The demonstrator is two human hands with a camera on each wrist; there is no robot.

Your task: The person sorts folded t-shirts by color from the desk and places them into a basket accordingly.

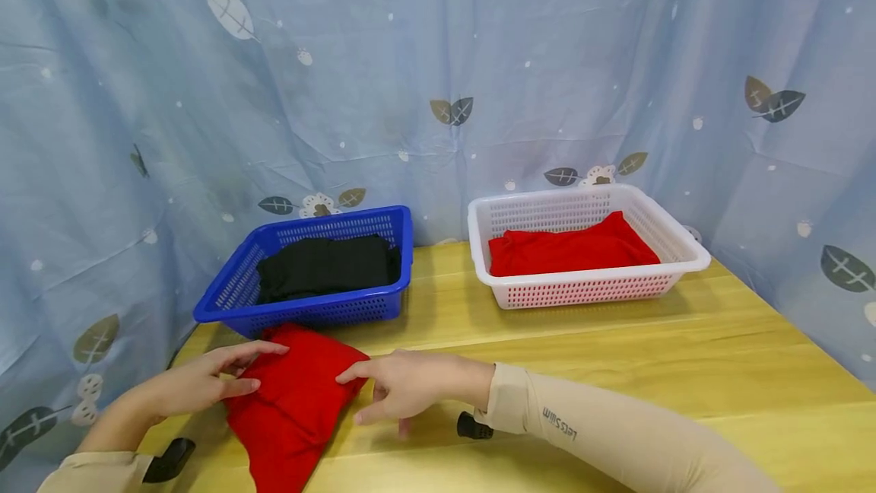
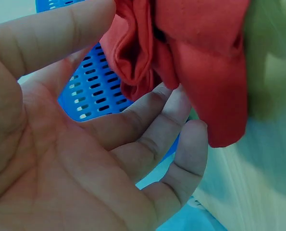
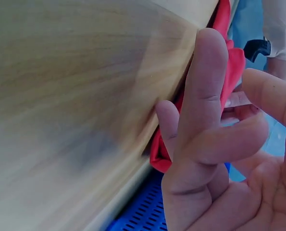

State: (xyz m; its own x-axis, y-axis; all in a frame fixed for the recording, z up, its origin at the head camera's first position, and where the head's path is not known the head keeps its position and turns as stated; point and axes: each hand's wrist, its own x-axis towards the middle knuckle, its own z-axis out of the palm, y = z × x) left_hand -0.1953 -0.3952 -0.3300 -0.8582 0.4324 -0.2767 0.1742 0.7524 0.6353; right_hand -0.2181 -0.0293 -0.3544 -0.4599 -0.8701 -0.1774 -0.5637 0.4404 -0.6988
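Observation:
A folded piece of red cloth (image 1: 294, 394) lies on the wooden table, its far end against the front of the blue basket (image 1: 322, 314). My left hand (image 1: 198, 379) is at the cloth's left side, thumb and index finger spread apart over it. In the left wrist view, the other fingertips are right at the red folds (image 2: 210, 72). On the other side, my right hand (image 1: 407, 379) points its extended index finger at the cloth's right edge. The right wrist view shows loosely bent fingers (image 3: 207, 96) beside the red cloth, with nothing gripped in them.
Folded black cloth (image 1: 328, 265) lies inside the blue basket at the back left. At the back right stands a white basket (image 1: 588, 295) holding more red cloth (image 1: 568, 249). A blue leaf-patterned curtain (image 1: 383, 82) hangs behind the table (image 1: 582, 371).

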